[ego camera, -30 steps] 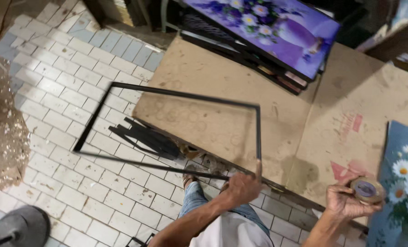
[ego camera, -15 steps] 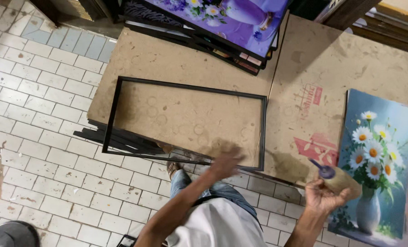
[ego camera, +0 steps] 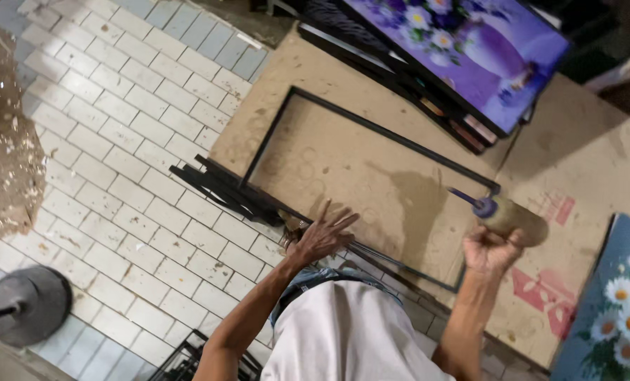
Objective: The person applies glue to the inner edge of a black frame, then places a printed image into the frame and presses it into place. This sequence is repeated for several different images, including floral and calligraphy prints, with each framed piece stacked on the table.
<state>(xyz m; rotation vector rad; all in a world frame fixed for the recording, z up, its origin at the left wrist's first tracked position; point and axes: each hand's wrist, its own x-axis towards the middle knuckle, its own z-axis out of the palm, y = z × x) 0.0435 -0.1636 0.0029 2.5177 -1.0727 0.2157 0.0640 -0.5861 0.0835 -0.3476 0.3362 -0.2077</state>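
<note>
Head view, looking down. Thin black rectangular frame (ego camera: pixel 371 187) lies flat on the tan board tabletop (ego camera: pixel 597 152). Left hand (ego camera: pixel 322 236) rests on the frame's near rail, fingers spread open and flat, gripping nothing. Right hand (ego camera: pixel 490 248), at the frame's near right corner, is closed around a roll of brown tape (ego camera: pixel 516 219). Beyond the frame: a purple flower painting (ego camera: pixel 470 49). Right of the frame: a blue daisy painting (ego camera: pixel 622 303). Left of it, loose black strips (ego camera: pixel 219 187) jut over the white tiled floor (ego camera: pixel 117 162).

Flat tan cardboard sheet (ego camera: pixel 414 197) on the floor, red printed marks (ego camera: pixel 541 289) near its right edge
</note>
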